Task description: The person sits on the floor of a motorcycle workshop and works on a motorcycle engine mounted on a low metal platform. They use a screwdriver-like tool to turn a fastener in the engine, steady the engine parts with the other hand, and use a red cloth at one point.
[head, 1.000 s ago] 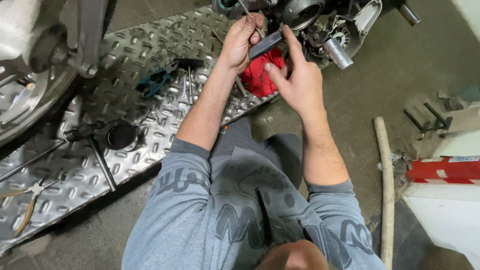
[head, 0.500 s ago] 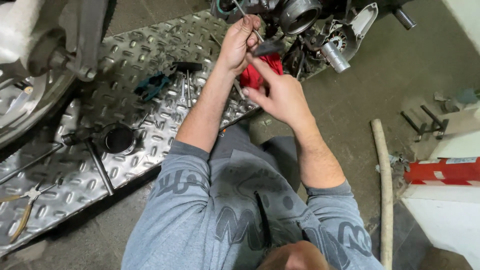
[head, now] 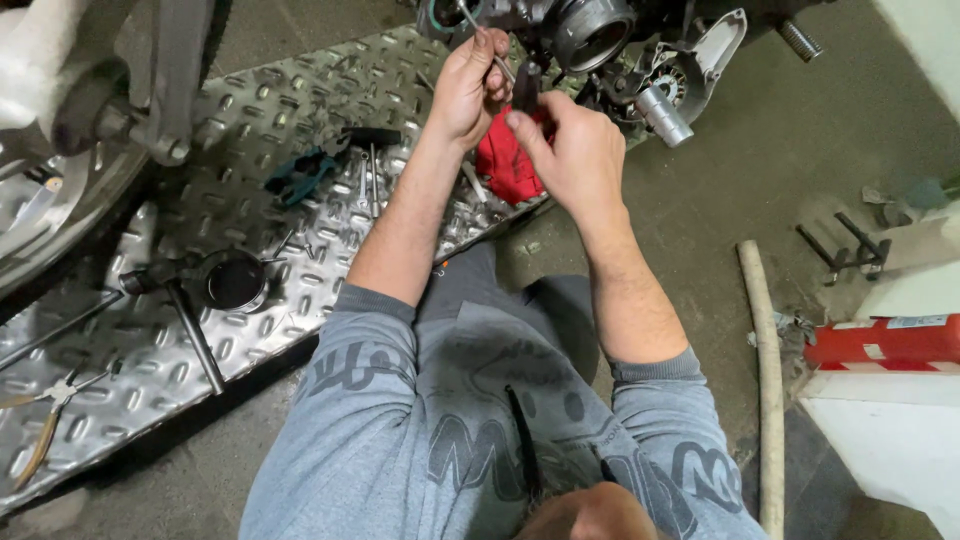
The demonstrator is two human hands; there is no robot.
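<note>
A metal engine block (head: 600, 40) with round openings lies at the top of the head view, partly on a steel tread plate (head: 300, 130). My left hand (head: 468, 85) is closed around a thin metal rod-like tool that points up toward the engine. My right hand (head: 570, 150) pinches a small dark part just right of the left hand's fingers. The two hands touch each other in front of the engine. A red rag (head: 505, 165) lies under them, partly hidden by my right hand.
On the plate lie a dark T-handle wrench (head: 372, 165), a teal rag (head: 300, 175), a black round part with a handle (head: 230, 280) and pliers (head: 50, 410). A wheel (head: 50, 200) stands at left. A pale pipe (head: 765, 380), red box (head: 880, 340) and white container sit right.
My right hand has moved left and down from the engine toward my left hand and turned the dark part it holds upright. My left hand has stayed in place.
</note>
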